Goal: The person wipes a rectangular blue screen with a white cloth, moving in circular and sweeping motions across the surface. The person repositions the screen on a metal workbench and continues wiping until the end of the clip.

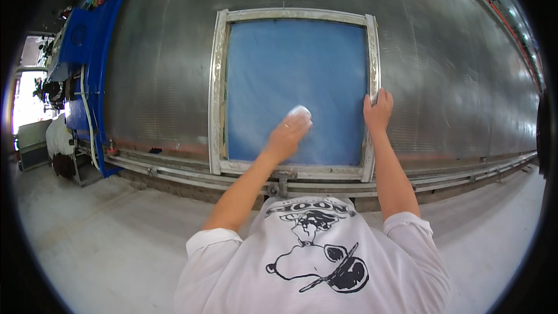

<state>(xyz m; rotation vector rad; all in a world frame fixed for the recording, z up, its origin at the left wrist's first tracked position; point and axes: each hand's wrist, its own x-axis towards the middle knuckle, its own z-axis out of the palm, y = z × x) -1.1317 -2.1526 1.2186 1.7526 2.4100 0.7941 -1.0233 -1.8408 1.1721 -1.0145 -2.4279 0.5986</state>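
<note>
Cloth under left hand; right hand gripping frame

**Even daylight, strong fisheye bend**

Soft, bright light fills the scene, with few hard shadows. Far left of the left hand, a doorway blows out to white glare. Straight rails below both hands curve toward the dark rim. The cloth smears slightly with motion.

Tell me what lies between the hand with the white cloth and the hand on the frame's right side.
Head view: only bare blue screen mesh lies between the left hand, pressing the white cloth, and the right hand.
</note>
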